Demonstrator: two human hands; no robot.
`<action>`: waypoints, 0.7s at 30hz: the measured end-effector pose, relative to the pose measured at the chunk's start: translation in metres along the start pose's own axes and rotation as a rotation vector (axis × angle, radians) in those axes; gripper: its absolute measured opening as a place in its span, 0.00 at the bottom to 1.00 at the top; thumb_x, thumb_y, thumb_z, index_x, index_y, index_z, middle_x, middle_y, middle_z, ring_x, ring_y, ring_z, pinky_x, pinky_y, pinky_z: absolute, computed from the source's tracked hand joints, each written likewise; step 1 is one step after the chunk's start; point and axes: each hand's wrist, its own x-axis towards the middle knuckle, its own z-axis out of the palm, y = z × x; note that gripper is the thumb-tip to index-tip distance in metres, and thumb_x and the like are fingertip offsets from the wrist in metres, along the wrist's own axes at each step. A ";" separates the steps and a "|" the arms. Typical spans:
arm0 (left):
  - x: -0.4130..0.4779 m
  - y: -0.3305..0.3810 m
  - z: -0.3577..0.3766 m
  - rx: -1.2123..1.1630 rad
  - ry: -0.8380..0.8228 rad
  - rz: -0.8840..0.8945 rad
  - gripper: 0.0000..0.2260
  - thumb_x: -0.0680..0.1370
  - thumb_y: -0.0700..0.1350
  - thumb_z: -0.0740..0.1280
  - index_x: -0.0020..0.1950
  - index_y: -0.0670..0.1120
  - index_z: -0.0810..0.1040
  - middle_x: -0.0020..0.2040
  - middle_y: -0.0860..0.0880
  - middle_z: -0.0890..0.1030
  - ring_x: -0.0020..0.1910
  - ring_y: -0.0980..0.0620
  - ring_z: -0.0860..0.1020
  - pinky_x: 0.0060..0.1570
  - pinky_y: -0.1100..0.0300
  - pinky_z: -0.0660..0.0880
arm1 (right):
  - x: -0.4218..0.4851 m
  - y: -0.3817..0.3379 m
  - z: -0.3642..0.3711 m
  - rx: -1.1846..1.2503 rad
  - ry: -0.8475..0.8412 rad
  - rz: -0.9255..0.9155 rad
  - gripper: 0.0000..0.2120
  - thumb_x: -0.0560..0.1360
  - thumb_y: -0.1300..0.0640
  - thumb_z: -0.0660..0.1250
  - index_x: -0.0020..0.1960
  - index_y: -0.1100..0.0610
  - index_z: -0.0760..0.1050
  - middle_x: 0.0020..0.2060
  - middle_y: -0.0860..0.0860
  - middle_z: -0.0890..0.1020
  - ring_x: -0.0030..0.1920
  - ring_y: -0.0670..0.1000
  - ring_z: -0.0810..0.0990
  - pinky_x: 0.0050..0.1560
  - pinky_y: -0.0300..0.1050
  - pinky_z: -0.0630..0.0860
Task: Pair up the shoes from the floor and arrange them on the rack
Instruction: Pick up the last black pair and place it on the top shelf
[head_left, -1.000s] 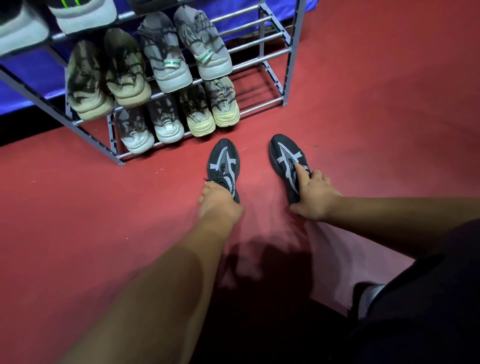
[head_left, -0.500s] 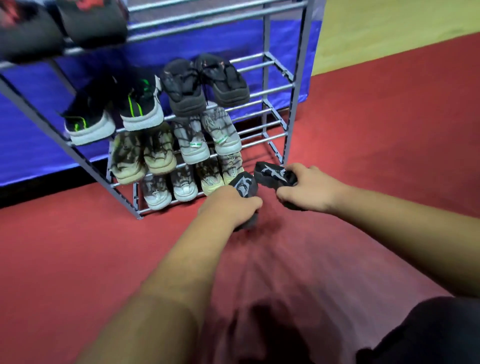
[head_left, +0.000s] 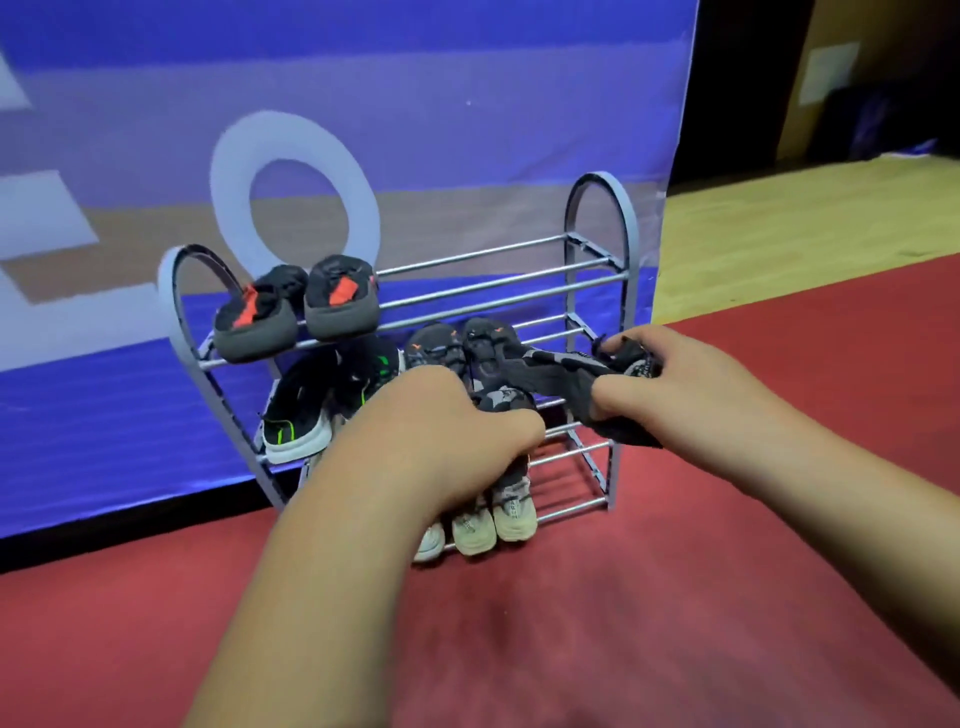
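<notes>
One camera on the person's head looks forward and down, close over both arms, at the shoe rack (head_left: 597, 270) on the red floor (head_left: 675, 597).

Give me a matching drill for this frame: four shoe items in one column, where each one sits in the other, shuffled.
1. red-marked shoes
2. green-striped shoes
3. beige shoes
4. dark patterned shoe

A. bottom level of the rack
B. in the right hand
C. top level
D. second level from the top

Pairs: 1-C, 2-D, 3-A, 4-B.
</notes>
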 end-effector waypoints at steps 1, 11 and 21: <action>-0.004 0.001 -0.010 -0.003 0.022 0.007 0.19 0.67 0.62 0.70 0.38 0.45 0.84 0.28 0.51 0.82 0.30 0.50 0.80 0.34 0.59 0.76 | -0.003 -0.005 -0.004 0.007 0.013 -0.017 0.21 0.61 0.46 0.75 0.54 0.46 0.81 0.39 0.45 0.87 0.40 0.49 0.86 0.47 0.50 0.82; 0.044 0.004 -0.021 0.028 0.254 0.042 0.22 0.68 0.64 0.66 0.36 0.44 0.76 0.36 0.47 0.79 0.38 0.44 0.79 0.33 0.55 0.72 | 0.048 -0.043 0.013 0.058 0.138 -0.281 0.12 0.67 0.54 0.76 0.49 0.49 0.79 0.39 0.46 0.84 0.39 0.42 0.81 0.39 0.40 0.76; 0.153 -0.008 -0.009 0.227 0.412 0.026 0.35 0.75 0.64 0.69 0.68 0.35 0.72 0.63 0.37 0.76 0.62 0.36 0.76 0.54 0.46 0.75 | 0.161 -0.042 0.054 -0.110 0.130 -0.246 0.10 0.67 0.49 0.74 0.45 0.51 0.80 0.37 0.46 0.83 0.40 0.50 0.82 0.34 0.43 0.71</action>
